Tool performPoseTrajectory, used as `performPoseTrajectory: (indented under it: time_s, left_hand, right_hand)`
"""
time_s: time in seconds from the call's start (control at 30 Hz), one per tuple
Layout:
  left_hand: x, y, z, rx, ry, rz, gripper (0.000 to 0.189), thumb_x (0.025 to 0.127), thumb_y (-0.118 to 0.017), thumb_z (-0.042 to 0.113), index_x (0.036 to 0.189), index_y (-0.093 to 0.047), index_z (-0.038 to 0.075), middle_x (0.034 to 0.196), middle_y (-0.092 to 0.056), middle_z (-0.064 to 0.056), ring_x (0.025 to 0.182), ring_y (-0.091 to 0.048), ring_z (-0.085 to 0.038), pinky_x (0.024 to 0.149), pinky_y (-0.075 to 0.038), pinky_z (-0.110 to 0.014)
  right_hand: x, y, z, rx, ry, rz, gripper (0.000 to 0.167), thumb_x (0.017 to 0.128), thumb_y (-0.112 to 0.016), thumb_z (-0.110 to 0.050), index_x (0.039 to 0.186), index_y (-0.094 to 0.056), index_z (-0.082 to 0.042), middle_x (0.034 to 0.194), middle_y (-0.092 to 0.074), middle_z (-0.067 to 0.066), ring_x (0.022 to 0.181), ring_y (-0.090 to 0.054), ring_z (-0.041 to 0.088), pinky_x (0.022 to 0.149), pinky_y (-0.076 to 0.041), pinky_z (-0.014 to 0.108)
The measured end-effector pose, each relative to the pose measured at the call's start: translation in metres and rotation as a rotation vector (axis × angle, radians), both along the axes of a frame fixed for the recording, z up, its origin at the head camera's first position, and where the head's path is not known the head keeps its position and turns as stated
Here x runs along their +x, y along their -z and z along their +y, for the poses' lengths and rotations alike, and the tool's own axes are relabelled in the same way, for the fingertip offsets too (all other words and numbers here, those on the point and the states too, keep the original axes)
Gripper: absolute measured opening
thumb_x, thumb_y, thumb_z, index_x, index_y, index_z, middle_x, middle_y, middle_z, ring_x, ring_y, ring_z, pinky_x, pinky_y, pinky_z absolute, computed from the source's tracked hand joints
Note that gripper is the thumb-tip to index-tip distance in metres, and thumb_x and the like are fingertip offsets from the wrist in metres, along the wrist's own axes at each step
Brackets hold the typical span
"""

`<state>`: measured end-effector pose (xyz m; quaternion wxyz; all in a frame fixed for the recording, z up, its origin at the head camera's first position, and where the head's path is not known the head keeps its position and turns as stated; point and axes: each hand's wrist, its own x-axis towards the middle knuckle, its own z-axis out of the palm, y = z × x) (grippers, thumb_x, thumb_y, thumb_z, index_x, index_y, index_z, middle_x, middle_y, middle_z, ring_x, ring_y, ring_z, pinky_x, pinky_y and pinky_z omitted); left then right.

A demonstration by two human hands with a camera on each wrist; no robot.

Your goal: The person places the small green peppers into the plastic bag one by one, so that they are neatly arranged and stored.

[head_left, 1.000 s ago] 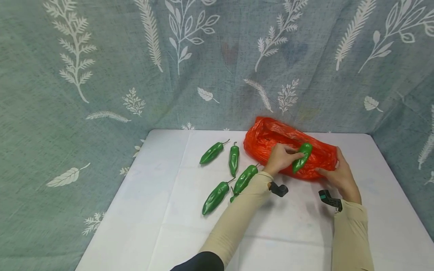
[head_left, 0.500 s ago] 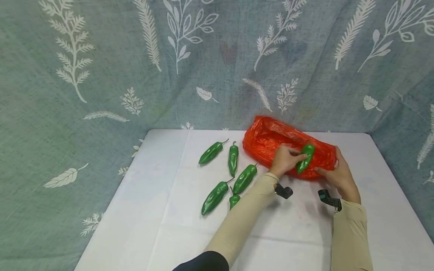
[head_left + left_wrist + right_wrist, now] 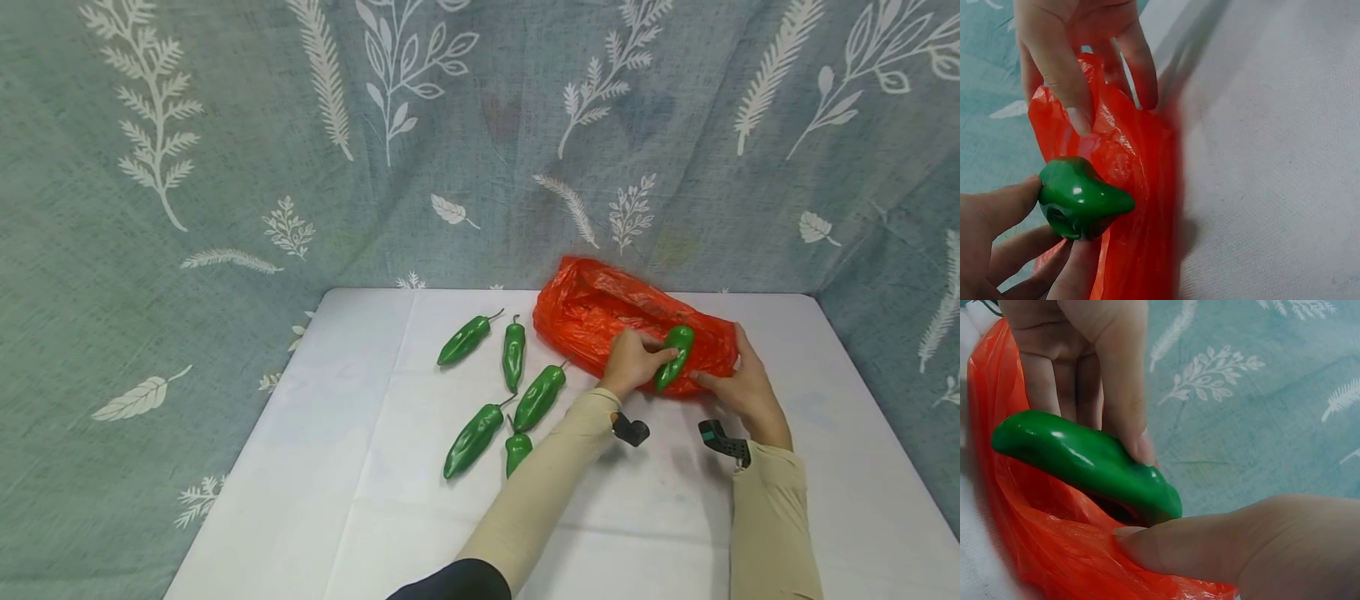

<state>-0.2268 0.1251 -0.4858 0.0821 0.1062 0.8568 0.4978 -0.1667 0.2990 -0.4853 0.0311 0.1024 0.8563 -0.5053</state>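
A glossy green chili pepper is pinched between the thumb and fingers of my left hand, just over the mouth of a red plastic bag. In the left wrist view the pepper points its tip toward the table side. At the bag's right end, my right hand grips the plastic, thumb in front and fingers behind. The right wrist view shows the thumb pressing on the bag's edge, close to the pepper's stem end. Whatever lies deep in the bag is hidden.
Several more green chili peppers lie on the white table left of the bag, among them one at the back and one nearer. Another is partly behind the left sleeve. A patterned cloth hangs behind the table.
My left hand has moved slightly right with the pepper, over the bag's right part, and then stayed nearly still. The right hand keeps its grip on the bag. The head view has shifted slightly.
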Motion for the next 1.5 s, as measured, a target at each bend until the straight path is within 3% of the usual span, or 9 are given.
performPoseTrajectory:
  time_s: [0.33, 0.8, 1.1, 1.5]
  left_hand:
    - [0.0, 0.006, 0.005, -0.089, 0.009, -0.017, 0.024, 0.091, -0.081, 0.024, 0.108, -0.082, 0.008, 0.1, -0.082, -0.003, 0.073, -0.066, -0.002, 0.056, -0.05, -0.012]
    - [0.001, 0.009, 0.008, -0.117, 0.023, -0.006, 0.024, 0.092, -0.08, 0.024, 0.111, -0.082, 0.009, 0.102, -0.082, -0.003, 0.073, -0.068, -0.001, 0.056, -0.052, -0.012]
    - [0.001, 0.007, 0.012, -0.106, 0.005, -0.061, 0.025, 0.092, -0.08, 0.024, 0.112, -0.081, 0.009, 0.103, -0.081, -0.003, 0.067, -0.068, -0.003, 0.054, -0.054, -0.015]
    - [-0.002, 0.004, 0.015, -0.07, -0.013, -0.048, 0.026, 0.092, -0.08, 0.022, 0.113, -0.081, 0.007, 0.102, -0.081, -0.003, 0.074, -0.068, -0.003, 0.063, -0.056, -0.015]
  right_hand:
    - [0.0, -0.001, -0.004, -0.002, -0.01, 0.022, 0.111, 0.092, -0.071, -0.004, 0.164, 0.013, -0.01, 0.172, 0.002, 0.028, 0.155, -0.01, 0.058, 0.119, -0.02, 0.075]
    - [0.0, 0.001, -0.003, 0.026, -0.011, 0.023, 0.113, 0.091, -0.072, -0.006, 0.164, 0.014, -0.008, 0.171, -0.001, 0.031, 0.153, -0.012, 0.059, 0.119, -0.018, 0.076]
    - [0.0, 0.001, -0.002, 0.036, -0.025, 0.034, 0.111, 0.091, -0.071, -0.005, 0.164, 0.011, -0.007, 0.17, -0.002, 0.033, 0.152, -0.014, 0.06, 0.117, -0.021, 0.077]
    - [-0.001, 0.001, -0.003, 0.039, -0.032, 0.052, 0.108, 0.09, -0.072, -0.003, 0.167, 0.004, -0.013, 0.17, -0.015, 0.031, 0.15, -0.024, 0.057, 0.115, -0.028, 0.076]
